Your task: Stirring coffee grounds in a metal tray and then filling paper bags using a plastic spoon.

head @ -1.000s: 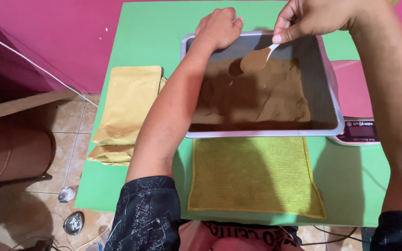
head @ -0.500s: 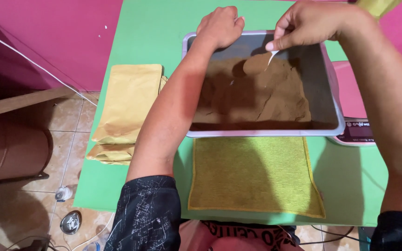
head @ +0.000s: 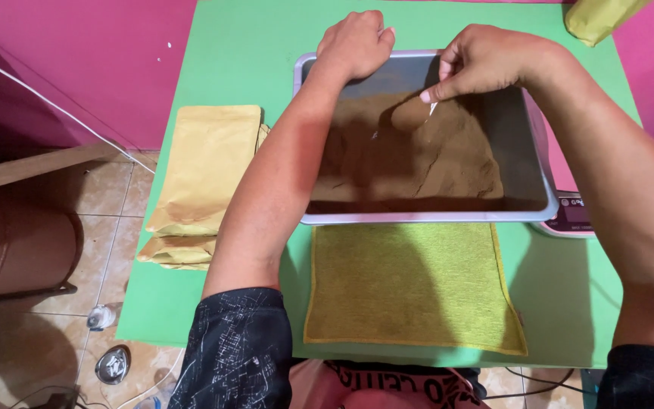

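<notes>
A grey metal tray (head: 540, 176) sits on the green table, holding a bed of brown powder (head: 418, 155). My left hand (head: 356, 43) grips the tray's far left rim, fingers curled over it. Just right of it, my right hand (head: 486, 62) pinches the handle of a small white spoon (head: 416, 112), whose bowl is heaped with powder and dips into the pile near the tray's back. Most of the spoon's handle is hidden by my fingers.
A yellow-green cloth (head: 410, 284) lies flat in front of the tray. A stack of tan paper pouches (head: 202, 182) lies at the table's left edge. A pink scale (head: 569, 204) peeks from under the tray's right side. Another yellow pouch (head: 599, 17) is at the far right corner.
My right hand has lowered and drawn left, bringing the spoon from above the tray's back rim down into the powder. My left hand has stayed on the rim.
</notes>
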